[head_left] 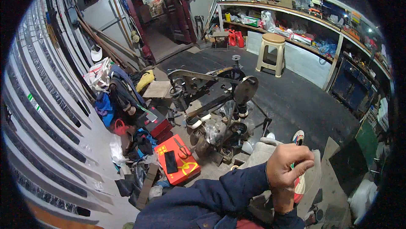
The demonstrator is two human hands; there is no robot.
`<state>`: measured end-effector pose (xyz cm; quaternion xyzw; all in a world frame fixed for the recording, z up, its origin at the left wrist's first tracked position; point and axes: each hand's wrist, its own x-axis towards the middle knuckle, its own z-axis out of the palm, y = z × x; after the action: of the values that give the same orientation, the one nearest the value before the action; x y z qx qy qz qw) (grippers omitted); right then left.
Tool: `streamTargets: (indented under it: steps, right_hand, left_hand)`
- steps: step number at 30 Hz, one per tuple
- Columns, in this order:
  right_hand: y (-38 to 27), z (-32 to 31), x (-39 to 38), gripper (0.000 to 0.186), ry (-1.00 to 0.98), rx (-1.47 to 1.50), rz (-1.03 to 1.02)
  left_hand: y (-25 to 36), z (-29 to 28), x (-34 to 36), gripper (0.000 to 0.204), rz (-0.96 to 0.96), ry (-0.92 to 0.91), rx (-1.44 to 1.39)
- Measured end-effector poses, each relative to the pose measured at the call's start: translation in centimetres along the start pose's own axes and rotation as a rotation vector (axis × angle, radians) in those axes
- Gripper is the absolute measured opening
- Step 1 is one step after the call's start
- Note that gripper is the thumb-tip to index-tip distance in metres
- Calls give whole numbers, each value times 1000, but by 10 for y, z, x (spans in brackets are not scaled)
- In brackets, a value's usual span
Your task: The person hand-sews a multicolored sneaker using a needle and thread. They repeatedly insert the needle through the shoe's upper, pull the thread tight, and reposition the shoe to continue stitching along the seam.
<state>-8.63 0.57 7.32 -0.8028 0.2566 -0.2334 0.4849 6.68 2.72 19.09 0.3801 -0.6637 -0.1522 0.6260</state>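
My left hand (pixel 292 165) reaches across from the lower left in a dark blue sleeve. Its fingers are curled and the thumb presses toward them; whatever lies in the pinch, if anything, I cannot make out. Under it rises my right hand (pixel 282 197), of which mainly the wrist shows; its fingers are hidden behind the left. Just beside both hands is a red and white shoe (pixel 300 188), partly covered. Farther out a second shoe (pixel 298 137) shows near the grey trouser leg (pixel 260 155).
Ahead stands a dark metal hand-cranked machine (pixel 211 89) amid plastic bags and clutter. To its left, a red box (pixel 188 171) carries scissors (pixel 182 148) and a black phone (pixel 171 162). A stool (pixel 271 53) stands before the shelves (pixel 292 39); long strips (pixel 46 119) line the left wall.
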Motion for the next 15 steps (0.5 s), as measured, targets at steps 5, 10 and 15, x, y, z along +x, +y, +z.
streamTargets:
  steps: [5,10,15]
  right_hand:
    - [25,-8,-5,49,51,2,-53]
    - [25,-8,1,49,54,71,-2]
    - [12,-6,11,48,45,96,12]
  left_hand:
    - [8,4,4,10,176,-28,87]
    - [11,11,3,12,263,-104,218]
    - [11,22,-2,16,270,-183,245]
